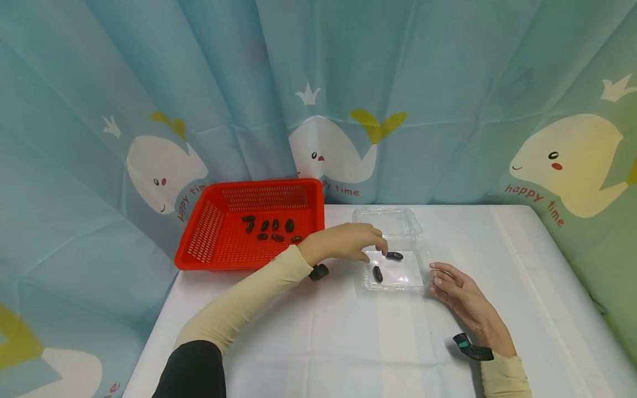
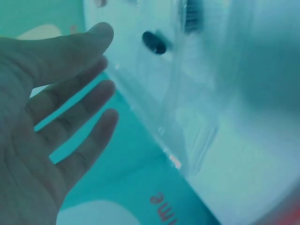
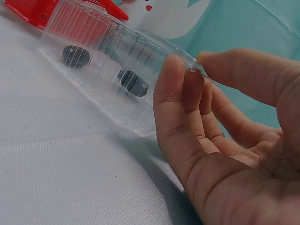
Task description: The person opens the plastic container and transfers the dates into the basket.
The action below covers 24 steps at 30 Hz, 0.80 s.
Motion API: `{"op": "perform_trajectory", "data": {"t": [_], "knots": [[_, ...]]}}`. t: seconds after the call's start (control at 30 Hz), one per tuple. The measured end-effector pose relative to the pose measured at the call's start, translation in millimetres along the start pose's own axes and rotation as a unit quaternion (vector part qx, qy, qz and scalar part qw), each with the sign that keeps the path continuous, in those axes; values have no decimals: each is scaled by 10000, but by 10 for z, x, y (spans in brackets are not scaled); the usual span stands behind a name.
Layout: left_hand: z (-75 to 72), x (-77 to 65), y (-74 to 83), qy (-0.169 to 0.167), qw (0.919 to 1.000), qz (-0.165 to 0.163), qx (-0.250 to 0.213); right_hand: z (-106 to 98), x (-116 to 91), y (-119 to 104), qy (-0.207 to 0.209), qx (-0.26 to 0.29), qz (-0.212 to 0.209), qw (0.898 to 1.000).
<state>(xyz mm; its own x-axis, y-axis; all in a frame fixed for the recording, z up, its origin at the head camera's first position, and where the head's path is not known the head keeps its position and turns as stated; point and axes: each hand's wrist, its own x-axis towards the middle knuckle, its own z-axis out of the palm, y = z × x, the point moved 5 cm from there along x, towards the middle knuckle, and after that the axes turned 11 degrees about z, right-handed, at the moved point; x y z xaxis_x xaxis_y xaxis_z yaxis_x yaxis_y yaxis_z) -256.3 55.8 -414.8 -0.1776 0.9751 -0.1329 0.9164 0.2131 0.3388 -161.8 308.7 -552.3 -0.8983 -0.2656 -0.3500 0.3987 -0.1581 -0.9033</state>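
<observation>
A clear plastic clamshell box (image 1: 400, 284) stands on the white table with its lid (image 1: 383, 218) folded back. Two dark brown dates lie in its base: one date (image 1: 377, 274) near the front left, another date (image 1: 395, 256) farther back. Over the box hovers my left hand (image 1: 348, 242), its fingers loosely bent and apart; in the left wrist view nothing is between them, and a date (image 2: 154, 42) lies beyond the thumb. My right hand (image 1: 463, 296) pinches the box's right rim between thumb and fingers, as the right wrist view shows.
Left of the box sits a red plastic basket (image 1: 199, 237) holding several dates (image 1: 277, 237) spread on its bottom. The left forearm passes in front of the basket's near right corner. A blue-green curtain (image 1: 448, 83) with whale prints hangs behind the table (image 1: 348, 342).
</observation>
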Motion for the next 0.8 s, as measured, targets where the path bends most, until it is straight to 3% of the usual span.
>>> {"op": "perform_trajectory", "data": {"t": [0.33, 0.8], "knots": [[284, 268, -67, -430, 9984, -31, 375, 4, 20, 13, -44, -16, -6, 10000], [583, 412, -47, -553, 9952, 54, 806, -7, -6, 3, -171, 45, -69, 9998]]}}
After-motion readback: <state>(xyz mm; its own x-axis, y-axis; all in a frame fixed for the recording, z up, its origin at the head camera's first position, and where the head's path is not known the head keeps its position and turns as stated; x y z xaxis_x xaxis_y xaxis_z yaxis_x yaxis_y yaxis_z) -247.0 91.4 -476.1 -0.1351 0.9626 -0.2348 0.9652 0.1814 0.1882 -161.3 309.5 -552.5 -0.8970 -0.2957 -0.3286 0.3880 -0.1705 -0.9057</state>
